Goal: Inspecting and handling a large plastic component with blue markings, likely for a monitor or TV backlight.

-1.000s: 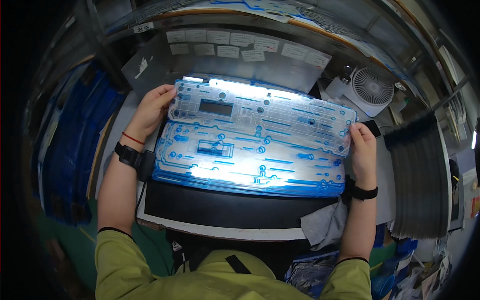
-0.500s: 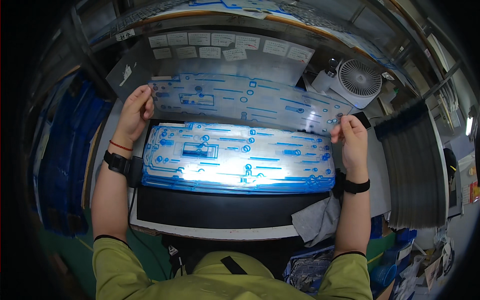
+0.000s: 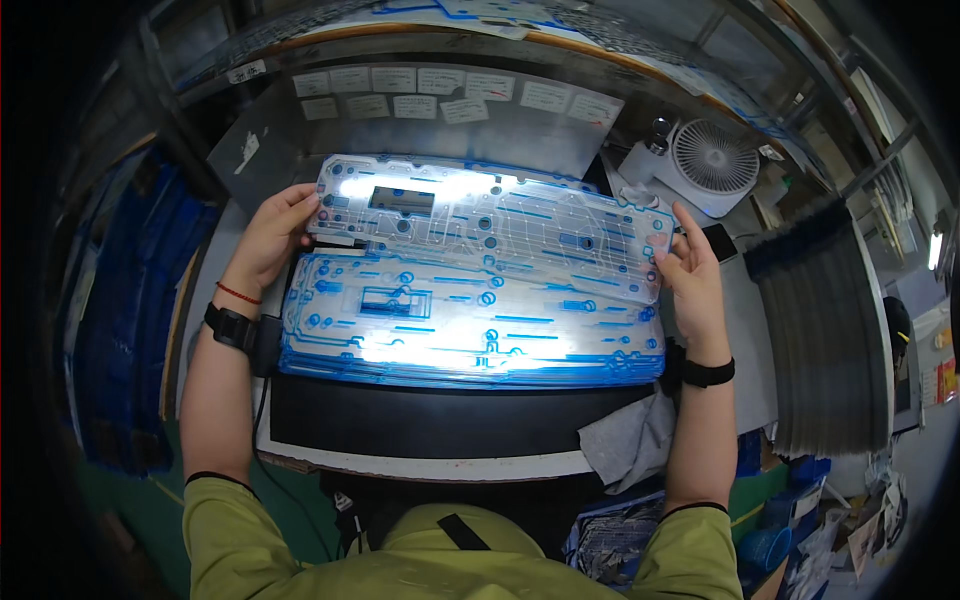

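Between my two hands a clear plastic sheet [image 3: 530, 215] with blue printed lines and cut-outs is held up by its short ends. My left hand [image 3: 279, 227] pinches its left end between thumb and fingers. At the right end, my right hand [image 3: 690, 268] grips the sheet with the thumb on the near face. Below and nearer to me lies a stack of similar blue-lined sheets [image 3: 460, 330], with bright glare across its middle. The held sheet overlaps the far part of this stack. Whether they touch I cannot tell.
Under the stack is a black mat [image 3: 430, 412], with a grey cloth [image 3: 630, 440] at its front right. A white fan [image 3: 715, 158] stands at the back right. Blue sheets [image 3: 120, 310] hang at the left, dark-edged sheets [image 3: 835, 330] at the right. Paper labels line a metal panel [image 3: 560, 140].
The held sheet has turned in my hands, and its face now tilts differently, catching glare at the upper left. My right hand has turned and wrapped further round its end.
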Available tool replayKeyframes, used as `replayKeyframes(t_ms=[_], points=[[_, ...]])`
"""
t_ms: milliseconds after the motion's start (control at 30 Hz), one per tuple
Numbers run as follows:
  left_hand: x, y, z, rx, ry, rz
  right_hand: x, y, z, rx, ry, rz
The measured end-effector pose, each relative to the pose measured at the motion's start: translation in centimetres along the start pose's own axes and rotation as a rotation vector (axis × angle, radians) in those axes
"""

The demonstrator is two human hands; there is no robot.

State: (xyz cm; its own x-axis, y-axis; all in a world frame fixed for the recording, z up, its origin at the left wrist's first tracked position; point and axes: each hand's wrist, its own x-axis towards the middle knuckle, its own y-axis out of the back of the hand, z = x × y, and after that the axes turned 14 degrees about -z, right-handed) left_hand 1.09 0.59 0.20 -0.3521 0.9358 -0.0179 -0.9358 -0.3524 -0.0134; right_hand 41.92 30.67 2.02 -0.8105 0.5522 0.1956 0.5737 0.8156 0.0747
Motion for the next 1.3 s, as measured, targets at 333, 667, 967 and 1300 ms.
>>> replayKeyframes(t_ms=[333, 667, 967, 1300], points=[[-0.24, -0.35, 0.6, -0.126, -0.008, 0.006, -0.01, -0.21, -0.1, -0.023, -0.02, 0.006], [-0.21, 0.08, 0.49, -0.167, -0.015, -0.021, 0.09, -0.23, -0.18, -0.009, -0.015, -0.005], [0.05, -0.23, 0.15, -0.038, -0.002, 0.006, -0.04, -0.29, -0.25, 0.021, -0.003, 0.0], [0.0, 0.32, -0.18, -0.051, 0.018, -0.028, 0.23, -0.31, -0.22, -0.01, -0.011, -0.003]])
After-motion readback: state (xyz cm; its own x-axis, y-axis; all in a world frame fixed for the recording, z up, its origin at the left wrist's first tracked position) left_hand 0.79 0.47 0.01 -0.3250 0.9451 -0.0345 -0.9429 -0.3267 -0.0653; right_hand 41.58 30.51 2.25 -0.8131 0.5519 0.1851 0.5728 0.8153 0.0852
